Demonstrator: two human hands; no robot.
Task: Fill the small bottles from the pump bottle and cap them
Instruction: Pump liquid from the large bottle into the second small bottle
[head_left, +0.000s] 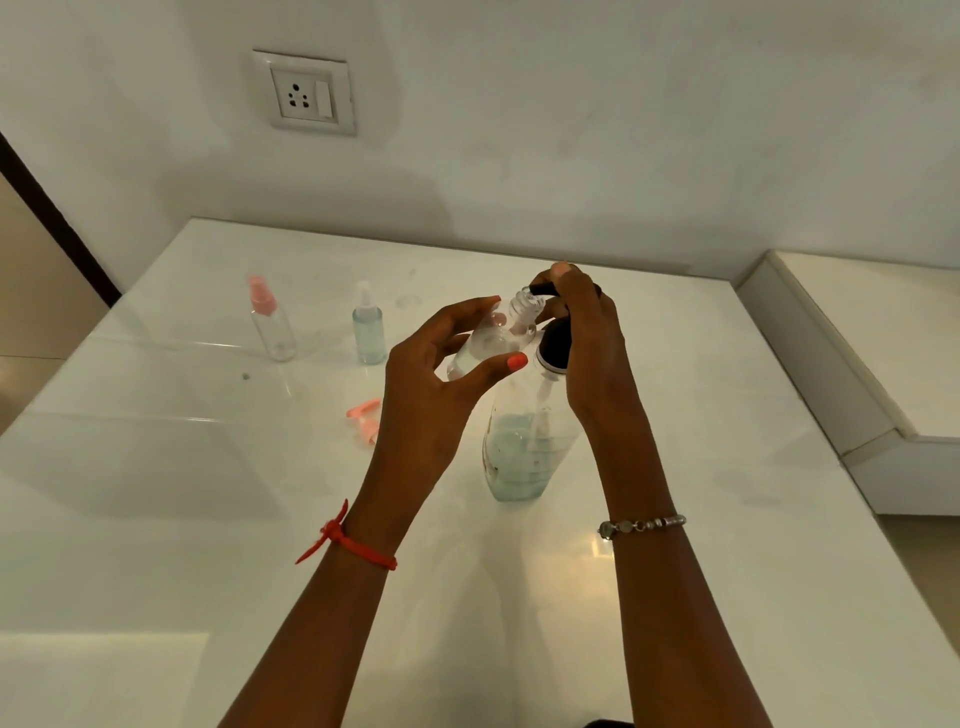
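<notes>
Fingers: left hand gripped tilted small bottle mid-frame, right hand curled over pump bottle; misaligned neck risked spill.

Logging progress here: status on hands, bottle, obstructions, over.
Left hand grips uncapped small bottle, mouth at nozzle. Right hand holds pump bottle head. Pink spray cap lies loose on table. Nothing in the way.

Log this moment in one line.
step: filling | left hand: holds uncapped small bottle at spout | right hand: grips pump bottle head | pink cap: on table
</notes>
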